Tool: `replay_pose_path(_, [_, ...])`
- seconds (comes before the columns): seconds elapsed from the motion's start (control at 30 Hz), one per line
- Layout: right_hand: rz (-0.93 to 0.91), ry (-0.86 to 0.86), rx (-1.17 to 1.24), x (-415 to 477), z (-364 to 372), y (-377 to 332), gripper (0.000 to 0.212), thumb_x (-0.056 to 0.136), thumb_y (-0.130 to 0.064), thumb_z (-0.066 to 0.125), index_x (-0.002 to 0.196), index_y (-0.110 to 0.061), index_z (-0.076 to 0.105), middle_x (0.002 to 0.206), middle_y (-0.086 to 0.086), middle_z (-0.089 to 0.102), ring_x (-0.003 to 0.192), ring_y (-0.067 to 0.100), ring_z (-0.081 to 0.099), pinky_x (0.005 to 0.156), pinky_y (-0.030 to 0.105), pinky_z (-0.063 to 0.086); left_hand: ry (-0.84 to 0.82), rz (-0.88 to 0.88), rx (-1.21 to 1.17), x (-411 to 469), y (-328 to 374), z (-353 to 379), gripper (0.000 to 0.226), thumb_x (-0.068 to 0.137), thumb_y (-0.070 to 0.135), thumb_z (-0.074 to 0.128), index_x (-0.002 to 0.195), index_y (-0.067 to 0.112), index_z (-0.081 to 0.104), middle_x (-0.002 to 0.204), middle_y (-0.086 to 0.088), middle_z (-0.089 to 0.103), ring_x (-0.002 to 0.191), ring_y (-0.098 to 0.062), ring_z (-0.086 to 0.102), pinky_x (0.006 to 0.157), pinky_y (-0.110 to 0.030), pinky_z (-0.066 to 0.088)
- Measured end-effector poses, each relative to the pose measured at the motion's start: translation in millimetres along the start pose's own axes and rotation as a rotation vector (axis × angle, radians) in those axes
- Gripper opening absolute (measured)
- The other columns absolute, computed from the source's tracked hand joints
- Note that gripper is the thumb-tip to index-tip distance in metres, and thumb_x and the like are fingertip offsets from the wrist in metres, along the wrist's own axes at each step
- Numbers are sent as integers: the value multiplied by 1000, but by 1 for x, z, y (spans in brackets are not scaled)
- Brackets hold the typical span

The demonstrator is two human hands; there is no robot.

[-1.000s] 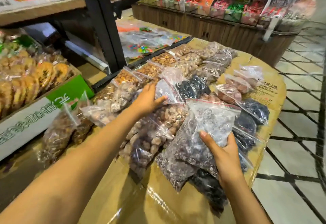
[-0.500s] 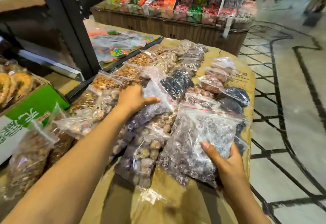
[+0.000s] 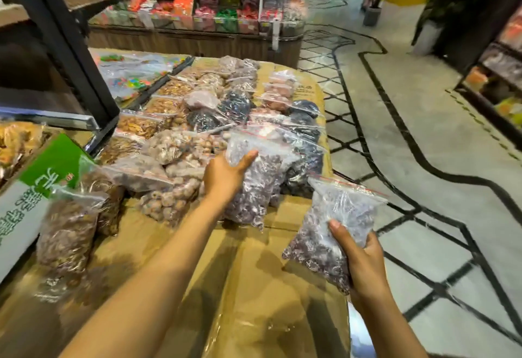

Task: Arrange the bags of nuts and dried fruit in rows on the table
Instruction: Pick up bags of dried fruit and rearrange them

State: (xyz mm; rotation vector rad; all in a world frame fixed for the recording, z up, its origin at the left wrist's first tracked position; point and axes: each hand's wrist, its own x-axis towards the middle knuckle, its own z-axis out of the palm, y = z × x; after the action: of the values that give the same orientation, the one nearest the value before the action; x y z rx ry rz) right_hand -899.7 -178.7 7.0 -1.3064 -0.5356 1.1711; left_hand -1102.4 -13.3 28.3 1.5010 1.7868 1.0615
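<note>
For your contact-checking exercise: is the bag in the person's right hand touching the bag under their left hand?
Apart. The head view shows bare cardboard between the right hand's bag and the left hand's bag.

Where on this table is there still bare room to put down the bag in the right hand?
The near end of the table is bare cardboard, between the purplish bag under the left hand and the near edge, beside the held bag in the right hand. Farther back, bags lie packed edge to edge.
</note>
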Motion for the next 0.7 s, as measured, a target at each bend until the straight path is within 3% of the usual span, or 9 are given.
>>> replay_pose_path(0.07, [-6, 31, -8, -2, -10, 2, 87, 46, -48, 91, 122, -21, 56, 110, 9, 71, 96, 30, 70, 84, 54, 55, -58, -10, 55, -12, -16, 33, 96, 58, 89, 44, 92, 1, 61, 80, -20, 66, 74, -34, 64, 51, -35, 41])
replay_pose_path(0.17, [-34, 77, -35, 1, -28, 6, 73, 59, -36, 89, 122, -19, 56, 111, 12, 70, 96, 33, 69, 82, 59, 54, -77, -45, 167, -27, -37, 69, 79, 67, 80, 45, 97, 7, 53, 97, -17, 63, 85, -34, 61, 63, -38, 46])
replay_pose_path(0.27, [-17, 78, -32, 9, -45, 11, 63, 67, -24, 82, 122, -18, 55, 111, 12, 70, 94, 32, 70, 78, 57, 56, -15, -49, 297, -23, -44, 79, 67, 78, 70, 46, 93, 5, 49, 96, -14, 59, 83, -33, 57, 58, -36, 32])
replay_pose_path(0.37, [16, 94, -24, 21, -47, 12, 60, 63, -25, 80, 118, -21, 56, 109, 10, 70, 91, 30, 71, 78, 57, 56, 51, -65, 288, -19, -46, 84, 65, 78, 68, 45, 91, 4, 45, 84, -13, 57, 81, -35, 58, 57, -35, 30])
replay_pose_path(0.43, [27, 78, -41, 31, -43, 10, 60, 63, -26, 80, 117, -21, 56, 108, 10, 70, 90, 30, 71, 78, 57, 56, 116, -103, 243, -25, -44, 88, 67, 81, 65, 48, 103, 2, 48, 87, -15, 61, 87, -36, 61, 59, -34, 34])
replay_pose_path(0.53, [26, 9, -79, 44, -36, 4, 61, 64, -24, 80, 119, -19, 55, 109, 9, 70, 92, 27, 71, 80, 52, 57, 188, -171, 163, -32, -39, 93, 72, 86, 56, 53, 131, 1, 44, 115, -20, 63, 103, -36, 59, 71, -35, 39])
replay_pose_path(0.6, [38, -38, -126, 51, -30, 3, 58, 67, -20, 80, 119, -19, 55, 109, 7, 70, 93, 26, 71, 80, 50, 58, 209, -188, 104, -31, -39, 94, 69, 85, 54, 56, 128, 0, 47, 108, -14, 64, 98, -30, 60, 69, -34, 39])
replay_pose_path(0.7, [64, -132, -179, 61, -22, 8, 67, 60, -25, 89, 119, -21, 56, 109, 6, 71, 95, 25, 71, 82, 51, 57, 182, -204, -4, -25, -48, 84, 54, 85, 55, 53, 108, 5, 52, 92, -7, 63, 77, -24, 59, 56, -29, 33])
